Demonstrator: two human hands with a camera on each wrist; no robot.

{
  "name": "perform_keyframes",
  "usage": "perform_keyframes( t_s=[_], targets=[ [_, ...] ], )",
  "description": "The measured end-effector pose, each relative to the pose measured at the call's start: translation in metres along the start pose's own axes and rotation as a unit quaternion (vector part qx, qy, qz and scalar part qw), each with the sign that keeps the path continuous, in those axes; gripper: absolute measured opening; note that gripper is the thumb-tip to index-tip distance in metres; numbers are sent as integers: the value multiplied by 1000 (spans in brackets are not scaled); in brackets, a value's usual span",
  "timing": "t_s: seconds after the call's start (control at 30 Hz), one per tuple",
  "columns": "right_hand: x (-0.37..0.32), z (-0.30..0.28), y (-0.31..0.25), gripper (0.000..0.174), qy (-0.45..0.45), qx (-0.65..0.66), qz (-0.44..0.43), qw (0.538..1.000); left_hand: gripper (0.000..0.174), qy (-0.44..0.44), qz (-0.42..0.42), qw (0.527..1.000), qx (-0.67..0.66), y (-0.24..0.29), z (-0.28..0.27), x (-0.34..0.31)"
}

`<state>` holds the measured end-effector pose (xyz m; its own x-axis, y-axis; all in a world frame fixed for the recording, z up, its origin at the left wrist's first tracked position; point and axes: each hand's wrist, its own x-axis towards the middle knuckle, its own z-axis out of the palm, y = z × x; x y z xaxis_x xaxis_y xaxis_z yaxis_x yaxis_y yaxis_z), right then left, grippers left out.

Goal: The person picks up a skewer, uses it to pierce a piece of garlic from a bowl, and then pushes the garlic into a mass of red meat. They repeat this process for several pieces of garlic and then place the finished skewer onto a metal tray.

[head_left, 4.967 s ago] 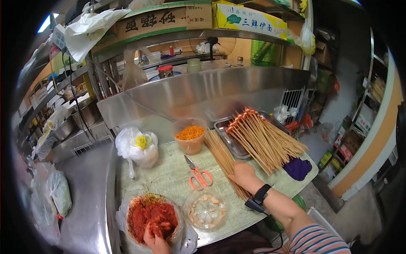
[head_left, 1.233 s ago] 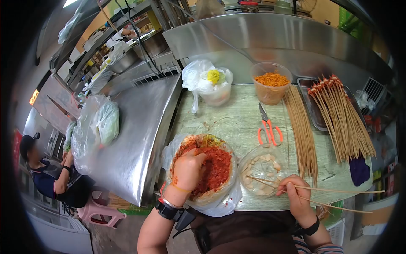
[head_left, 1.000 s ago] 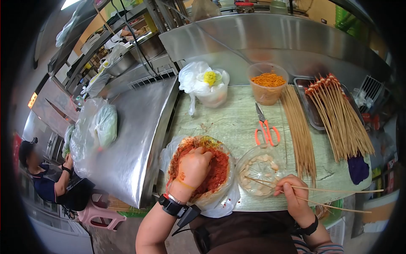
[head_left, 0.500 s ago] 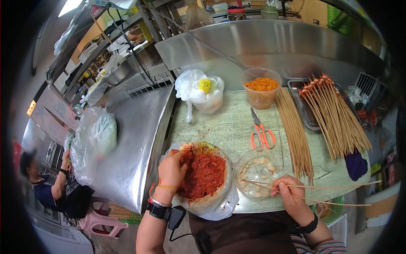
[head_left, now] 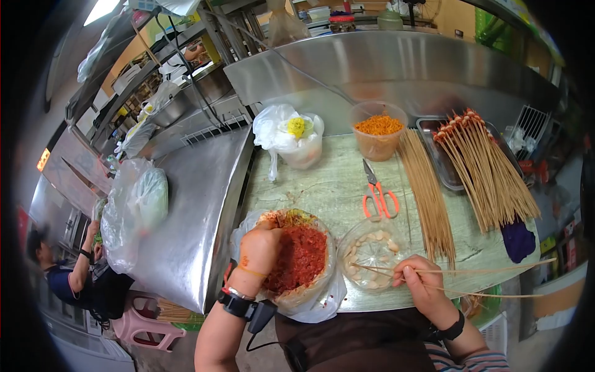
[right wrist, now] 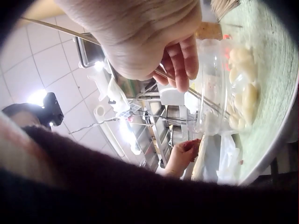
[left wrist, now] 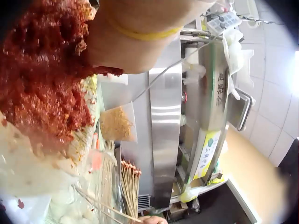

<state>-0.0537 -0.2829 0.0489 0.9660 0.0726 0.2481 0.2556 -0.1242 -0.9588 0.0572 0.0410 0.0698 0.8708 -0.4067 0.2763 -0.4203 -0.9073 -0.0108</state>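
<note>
My left hand (head_left: 259, 251) is over the left side of a bag-lined bowl of red mixture (head_left: 300, 254). The right wrist view shows the left hand (right wrist: 180, 157) with bent fingers and red mixture at their tips. My right hand (head_left: 424, 288) pinches two thin wooden skewers (head_left: 496, 270) between thumb and fingers. The skewers converge to the left, their tips inside a clear plastic bowl (head_left: 372, 253) of pale, clove-like pieces. In the right wrist view the right hand (right wrist: 154, 42) has its fingers curled round the skewers.
Orange-handled scissors (head_left: 380, 201), a tub of orange shreds (head_left: 379, 133) and loose skewers (head_left: 427, 198) lie beyond the clear bowl. Loaded skewers (head_left: 489, 173) rest across a metal tray at right. A white bag (head_left: 279, 127) stands behind; a seated person (head_left: 68, 279) is far left.
The right hand has left the loose skewer pile and now holds two skewers. The left hand has shifted from the mixture's middle to its left side, its back turning upward.
</note>
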Motion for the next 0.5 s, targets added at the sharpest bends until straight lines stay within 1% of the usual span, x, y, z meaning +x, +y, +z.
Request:
perform_keyframes(
  t_s=[0.07,0.1,0.13,0.17,0.2,0.23,0.27,0.33,0.37,0.4,0.47,0.5],
  targets=[
    [0,1,1,19,-3,4,-2,1000,10,-11,-53,998,-37,-7,-10,-13],
    [0,1,2,19,-1,5,3,1000,13,10,-29,994,-101,-27,4,-24],
    [1,1,2,19,1,6,8,1000,13,11,-31,995,-99,-24,-2,-26],
    [0,2,3,19,-1,7,7,1000,13,-32,-195,919,-340,-19,-11,-27],
    [0,2,3,19,1,8,8,1000,14,-71,-340,759,-551,-16,-17,-29],
    [0,2,3,19,3,8,9,1000,14,-58,-347,691,-631,-18,-16,-34],
    [0,3,3,19,3,8,7,1000,14,-56,-346,691,-632,-16,-15,-37],
    [0,4,2,19,7,14,4,1000,15,-18,-315,543,-779,-9,-13,-42],
    [0,4,1,19,7,12,3,1000,20,-28,-296,518,-802,-7,-11,-45],
    [0,4,0,19,6,9,-3,1000,20,-28,-294,517,-803,-3,-12,-45],
    [-1,3,-2,19,3,3,-10,1000,25,-2,-288,477,-830,12,-15,-45],
    [0,1,-5,18,-8,-19,-12,1000,32,-10,-275,482,-832,13,-11,-46]
  ],
)
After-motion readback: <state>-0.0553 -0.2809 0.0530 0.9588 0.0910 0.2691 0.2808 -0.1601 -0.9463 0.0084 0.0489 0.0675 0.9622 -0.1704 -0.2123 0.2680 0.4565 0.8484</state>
